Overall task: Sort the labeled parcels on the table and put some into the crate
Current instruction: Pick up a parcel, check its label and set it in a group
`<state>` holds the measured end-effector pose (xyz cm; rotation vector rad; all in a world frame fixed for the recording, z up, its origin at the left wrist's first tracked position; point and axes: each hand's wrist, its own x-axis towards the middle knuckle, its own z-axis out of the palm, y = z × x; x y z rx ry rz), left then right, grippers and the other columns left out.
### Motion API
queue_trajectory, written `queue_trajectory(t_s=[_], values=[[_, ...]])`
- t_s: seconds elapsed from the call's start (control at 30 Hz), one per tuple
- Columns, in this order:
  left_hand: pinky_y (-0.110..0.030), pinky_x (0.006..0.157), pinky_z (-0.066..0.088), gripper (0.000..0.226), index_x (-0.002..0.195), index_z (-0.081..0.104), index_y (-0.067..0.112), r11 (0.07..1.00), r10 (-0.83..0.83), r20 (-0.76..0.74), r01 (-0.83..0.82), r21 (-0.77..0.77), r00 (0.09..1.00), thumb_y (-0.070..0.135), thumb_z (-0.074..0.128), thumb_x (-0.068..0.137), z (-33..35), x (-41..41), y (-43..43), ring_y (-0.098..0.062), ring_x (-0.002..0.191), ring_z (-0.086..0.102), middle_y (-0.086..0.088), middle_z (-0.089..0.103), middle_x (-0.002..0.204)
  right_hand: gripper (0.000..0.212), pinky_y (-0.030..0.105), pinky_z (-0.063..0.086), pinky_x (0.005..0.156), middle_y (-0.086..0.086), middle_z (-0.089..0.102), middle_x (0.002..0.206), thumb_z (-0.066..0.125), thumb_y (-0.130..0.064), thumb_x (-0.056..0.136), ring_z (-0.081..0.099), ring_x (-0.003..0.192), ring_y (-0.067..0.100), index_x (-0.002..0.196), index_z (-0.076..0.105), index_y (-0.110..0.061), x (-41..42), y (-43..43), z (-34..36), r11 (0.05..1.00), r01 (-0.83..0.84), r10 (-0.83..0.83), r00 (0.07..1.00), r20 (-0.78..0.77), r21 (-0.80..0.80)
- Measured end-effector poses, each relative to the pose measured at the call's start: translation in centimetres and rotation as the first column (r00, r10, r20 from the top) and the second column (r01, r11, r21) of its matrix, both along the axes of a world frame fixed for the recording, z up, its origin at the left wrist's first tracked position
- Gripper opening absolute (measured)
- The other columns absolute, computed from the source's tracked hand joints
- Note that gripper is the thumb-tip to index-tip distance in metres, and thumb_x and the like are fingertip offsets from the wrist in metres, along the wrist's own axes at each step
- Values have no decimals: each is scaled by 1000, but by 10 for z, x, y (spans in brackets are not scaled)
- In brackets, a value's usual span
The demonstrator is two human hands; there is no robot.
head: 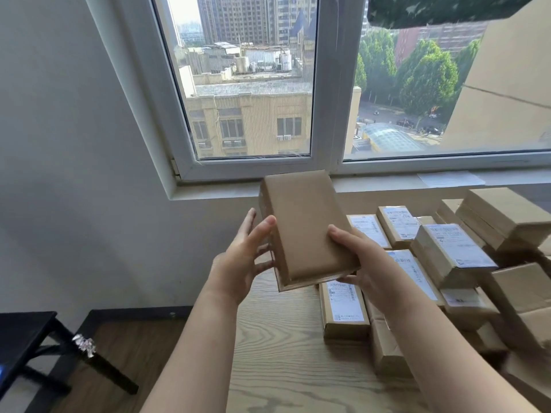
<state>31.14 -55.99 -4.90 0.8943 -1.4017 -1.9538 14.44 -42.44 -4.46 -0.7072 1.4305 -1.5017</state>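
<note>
I hold a brown cardboard parcel point(304, 228) up in front of me, above the table's left end, with its plain side facing me and no label showing. My left hand point(238, 263) grips its left edge, thumb on top. My right hand point(366, 263) grips its right edge, thumb on the top face and fingers underneath. Several more brown parcels with white labels point(453, 251) lie stacked on the light wooden table point(283, 353) to the right. No crate is in view.
A window and white sill point(226, 192) run behind the table. A sheet of paper point(450, 178) lies on the sill. A large cardboard box point(507, 84) stands at the right. A black stand point(26, 341) sits on the floor at the lower left.
</note>
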Motion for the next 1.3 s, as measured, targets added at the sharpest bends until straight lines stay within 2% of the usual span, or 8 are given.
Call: queue_trajectory(t_s=[0.13,0.27,0.37,0.47,0.6,0.7,1.07,1.3], values=[[-30,73,58,94,152,27,51,997,-78,21,78,1,997,46,79,74,-10,-6,1,-15,117,66,10,62,135,33,44,54,97,-3,74,116,68,-47,90,68,109,18,119,70,-32,0,1,-1,997,24,-28,998,57,78],[-32,62,56,85,141,57,35,992,18,33,-23,128,999,57,81,63,-13,-3,-5,-18,87,72,1,69,123,61,50,42,112,-11,63,139,68,-66,83,56,132,17,138,60,-38,-4,6,-10,992,-125,126,991,40,-21],[-50,81,61,81,122,73,26,965,110,62,-121,233,992,65,86,52,-18,-5,-14,-34,106,72,-11,72,124,88,58,26,121,-13,46,155,71,-79,72,37,148,16,149,42,-47,-2,4,-11,976,-217,213,971,-105,-31],[-66,94,52,89,121,73,23,928,187,124,-217,303,974,69,83,45,-18,-11,-18,-39,109,71,-16,73,121,101,48,33,121,-6,50,154,84,-65,68,44,143,12,153,39,-35,6,-3,-9,978,-206,196,961,-196,-32],[-58,92,57,97,119,74,20,930,125,185,-180,320,975,82,68,44,-16,-20,-11,-38,109,71,-18,71,123,85,24,55,95,-6,66,129,91,-42,72,63,119,9,142,45,-27,10,-7,-8,999,-45,46,943,-331,9],[-41,65,61,96,122,72,17,933,49,222,-123,337,974,88,52,61,-16,-23,-5,-34,97,73,-19,71,122,73,11,53,73,-7,69,116,89,-30,75,67,102,1,135,48,-26,11,-8,-5,1000,22,-24,933,-360,-8],[-33,50,55,83,123,68,16,960,21,310,-106,261,950,83,38,85,-15,-17,-8,-35,82,70,-18,66,109,42,29,56,90,-9,76,106,87,-28,79,71,101,5,116,68,-30,27,-6,-14,991,65,-100,940,-326,-117],[-41,68,58,82,106,74,22,951,29,226,-97,294,974,83,51,57,-17,-18,-9,-36,92,70,-20,67,119,53,37,56,98,-13,75,107,87,-30,79,70,103,4,126,64,-34,24,-8,-8,993,21,-67,915,-398,-119]])
